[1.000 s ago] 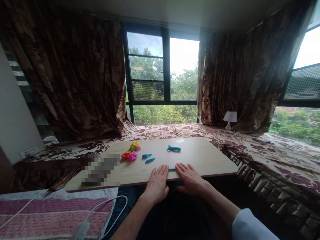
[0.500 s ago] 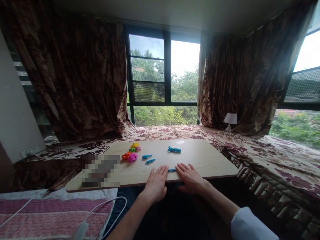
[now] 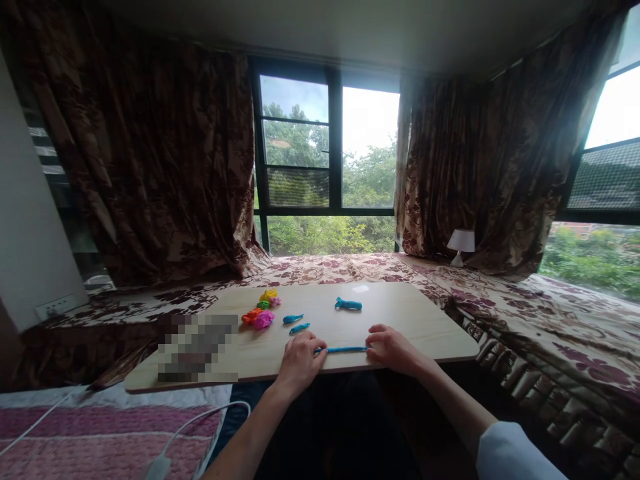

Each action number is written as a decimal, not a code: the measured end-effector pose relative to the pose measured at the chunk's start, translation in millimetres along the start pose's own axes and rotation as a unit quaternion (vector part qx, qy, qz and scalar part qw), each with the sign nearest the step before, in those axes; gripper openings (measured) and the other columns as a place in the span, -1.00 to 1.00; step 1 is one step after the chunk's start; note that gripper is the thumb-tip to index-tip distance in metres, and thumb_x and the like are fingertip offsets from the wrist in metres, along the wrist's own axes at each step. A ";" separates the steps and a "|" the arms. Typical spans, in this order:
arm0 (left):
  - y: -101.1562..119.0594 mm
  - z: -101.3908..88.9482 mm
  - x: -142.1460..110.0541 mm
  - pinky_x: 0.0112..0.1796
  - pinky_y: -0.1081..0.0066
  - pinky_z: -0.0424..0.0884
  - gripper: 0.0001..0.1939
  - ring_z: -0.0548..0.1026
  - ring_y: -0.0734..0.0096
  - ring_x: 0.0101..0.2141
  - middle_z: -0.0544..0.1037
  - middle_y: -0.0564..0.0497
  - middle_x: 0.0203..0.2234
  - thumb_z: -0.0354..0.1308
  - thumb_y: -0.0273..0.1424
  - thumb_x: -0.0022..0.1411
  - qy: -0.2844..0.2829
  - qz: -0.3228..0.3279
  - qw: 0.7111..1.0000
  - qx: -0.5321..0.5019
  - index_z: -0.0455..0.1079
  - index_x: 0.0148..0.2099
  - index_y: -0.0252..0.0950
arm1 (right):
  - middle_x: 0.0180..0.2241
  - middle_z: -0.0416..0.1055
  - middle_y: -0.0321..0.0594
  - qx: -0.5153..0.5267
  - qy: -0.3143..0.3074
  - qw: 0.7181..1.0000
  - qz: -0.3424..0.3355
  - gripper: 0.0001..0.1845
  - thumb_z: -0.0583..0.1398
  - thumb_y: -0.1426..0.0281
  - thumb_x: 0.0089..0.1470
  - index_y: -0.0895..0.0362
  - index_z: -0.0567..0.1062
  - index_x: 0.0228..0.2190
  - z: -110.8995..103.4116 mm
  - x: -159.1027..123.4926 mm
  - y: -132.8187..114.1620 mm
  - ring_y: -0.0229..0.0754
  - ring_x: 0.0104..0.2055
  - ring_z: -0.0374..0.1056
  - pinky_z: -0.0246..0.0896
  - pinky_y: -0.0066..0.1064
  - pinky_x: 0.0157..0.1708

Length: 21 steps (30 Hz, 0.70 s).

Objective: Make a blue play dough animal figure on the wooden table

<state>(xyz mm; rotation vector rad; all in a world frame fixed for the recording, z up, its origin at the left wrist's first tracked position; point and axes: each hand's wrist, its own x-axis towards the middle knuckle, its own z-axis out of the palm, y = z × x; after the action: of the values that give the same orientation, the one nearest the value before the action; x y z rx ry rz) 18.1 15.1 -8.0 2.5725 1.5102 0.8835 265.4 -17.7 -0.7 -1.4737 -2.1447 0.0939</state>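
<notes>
A thin blue clay strand (image 3: 345, 349) lies along the near edge of the pale wooden board (image 3: 400, 320). Its left end is pinched in the fingers of my left hand (image 3: 301, 359). At the other end, the curled fingers of my right hand (image 3: 393, 348) close on the strand's tip. Just beyond my left hand rest two small blue clay pieces, one nearer (image 3: 300, 329) and one farther (image 3: 293, 319). A thicker blue clay piece (image 3: 349, 304) with a frilled left end sits toward the back of the board.
Lumps of yellow (image 3: 269, 294), orange (image 3: 251, 317), magenta (image 3: 263, 321) and green clay lie at the board's left. A blurred-out patch (image 3: 198, 348) covers the left corner. A white cable (image 3: 200, 411) crosses the striped quilt (image 3: 100, 433). A small lamp (image 3: 461, 241) stands by the curtain.
My hands went from lying flat over the strand to gripping its two ends. They have moved farther apart, and a longer length of blue strand now shows between them.
</notes>
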 end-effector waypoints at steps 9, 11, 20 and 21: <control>-19.5 -1.2 5.4 -0.10 0.24 0.22 -0.82 0.37 0.26 -0.16 0.48 -0.01 -0.32 0.05 -0.43 0.10 0.062 -0.019 0.998 0.004 0.45 -0.26 -0.19 | -0.21 0.41 -0.18 0.013 0.025 0.999 0.031 -0.79 0.09 0.33 0.10 0.10 0.52 -0.32 17.8 43.3 -3.9 -0.17 -0.21 0.36 0.23 -0.33 -0.14; -23.4 -1.9 2.3 -0.10 0.23 0.22 -0.78 0.37 0.25 -0.16 0.47 -0.02 -0.30 0.05 -0.44 0.10 0.083 -0.019 0.996 -0.001 0.45 -0.20 -0.18 | -0.19 0.39 -0.16 0.010 0.023 0.999 0.047 -0.77 0.08 0.32 0.14 0.12 0.47 -0.23 18.6 58.4 3.8 -0.19 -0.22 0.36 0.26 -0.30 -0.17; -23.3 -17.2 -15.3 0.00 0.16 0.16 -0.73 0.31 0.21 -0.08 0.41 -0.06 -0.18 -0.02 -0.46 0.15 0.155 -0.021 0.985 -0.071 0.43 -0.14 -0.19 | -0.07 0.30 -0.13 0.012 0.052 0.987 0.152 -0.69 0.10 0.32 0.15 0.16 0.33 -0.08 36.7 116.7 31.8 -0.14 -0.14 0.32 0.28 -0.19 -0.18; -23.0 -19.5 -16.0 0.00 0.15 0.16 -0.73 0.31 0.21 -0.08 0.42 -0.06 -0.18 -0.02 -0.46 0.14 0.159 -0.021 0.984 -0.083 0.43 -0.15 -0.19 | -0.07 0.30 -0.13 0.023 0.052 0.986 0.158 -0.69 0.10 0.32 0.15 0.16 0.33 -0.08 40.4 119.5 30.7 -0.14 -0.14 0.32 0.28 -0.19 -0.18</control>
<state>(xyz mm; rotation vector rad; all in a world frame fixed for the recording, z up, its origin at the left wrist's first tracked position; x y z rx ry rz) -15.5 9.4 -5.8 2.3583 1.4759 1.4059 241.4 109.8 0.0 -1.7400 -1.8021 0.1750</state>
